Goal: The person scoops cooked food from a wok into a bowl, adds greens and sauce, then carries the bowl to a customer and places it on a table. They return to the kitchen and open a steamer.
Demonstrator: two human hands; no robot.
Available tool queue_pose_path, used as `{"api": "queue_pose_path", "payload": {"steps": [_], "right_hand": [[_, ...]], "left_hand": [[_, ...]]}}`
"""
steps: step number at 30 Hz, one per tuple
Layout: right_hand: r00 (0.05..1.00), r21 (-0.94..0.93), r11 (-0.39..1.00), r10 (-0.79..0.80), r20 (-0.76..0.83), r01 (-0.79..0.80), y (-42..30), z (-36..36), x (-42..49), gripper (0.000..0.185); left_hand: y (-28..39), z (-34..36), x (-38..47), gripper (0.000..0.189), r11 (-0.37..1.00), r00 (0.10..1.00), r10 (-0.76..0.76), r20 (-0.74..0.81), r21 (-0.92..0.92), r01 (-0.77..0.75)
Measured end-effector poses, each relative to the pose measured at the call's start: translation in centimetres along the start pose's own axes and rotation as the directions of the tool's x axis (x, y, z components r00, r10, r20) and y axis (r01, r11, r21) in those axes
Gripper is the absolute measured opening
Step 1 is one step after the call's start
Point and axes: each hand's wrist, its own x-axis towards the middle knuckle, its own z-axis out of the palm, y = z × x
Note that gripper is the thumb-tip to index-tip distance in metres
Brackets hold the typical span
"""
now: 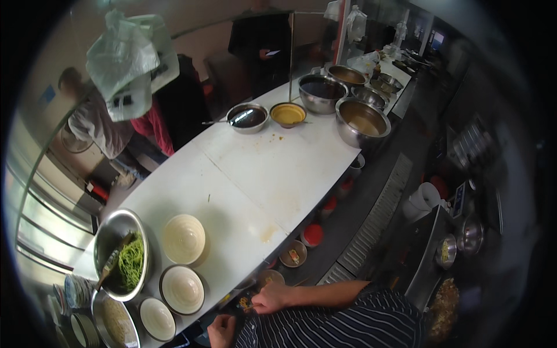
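At the bottom, below the counter's near edge, my right hand [270, 298] is curled around a thin wooden stick [301, 282], which shows on either side of it. Small yellow-orange pieces [244, 302] are visible in the dark space beside the fingers. My left hand [221, 331] is lower and further left, its fingers curled; whether it holds anything is hidden. Nearest to the hands on the white counter [243, 209] are three pale ceramic bowls: one bowl [184, 239], a dark-rimmed bowl [182, 289] and a smaller bowl [157, 319]. None shows any food inside.
Left of these, a steel bowl [145, 252] contains green strands [132, 261] and a utensil. Steel bowls of liquid [363, 124] and dark sauce [248, 117] stand further along. Bowls [293, 253] and red-lidded containers [312, 235] are below the edge. Plastic bags [130, 61] hang above; people stand beyond.
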Motion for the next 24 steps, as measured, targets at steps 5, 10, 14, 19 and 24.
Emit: {"api": "queue_pose_path", "payload": {"steps": [5,10,14,19,24], "right_hand": [[0.998,-0.120,0.991,0.054,-0.020,-0.056,-0.2,-0.8,-0.9,0.026],[0.998,-0.054,0.999,-0.012,-0.060,0.008,0.0,-0.7,-2.2,0.025],[0.998,-0.024,1.000,0.012,-0.054,-0.014,0.2,-0.6,-3.0,0.026],[0.994,-0.017,0.999,0.049,-0.102,-0.051,-0.4,-1.2,-4.3,0.026],[0.991,0.014,0.999,0.041,-0.124,-0.040,0.2,-0.7,-4.7,0.027]], "left_hand": [[8.4,-11.0,5.9,0.006,0.954,0.928,0.283,-0.240,-0.027,-0.298],[20.1,-24.3,4.2,0.006,0.621,0.406,0.705,-0.581,0.229,-0.750],[26.1,-27.4,2.1,0.011,0.337,0.133,0.860,-0.492,0.353,-0.873],[28.4,-25.9,2.3,0.011,0.230,0.094,0.909,-0.407,0.298,-0.927],[28.4,-26.2,2.1,0.012,0.176,0.067,0.921,-0.383,0.258,-0.950]]}}
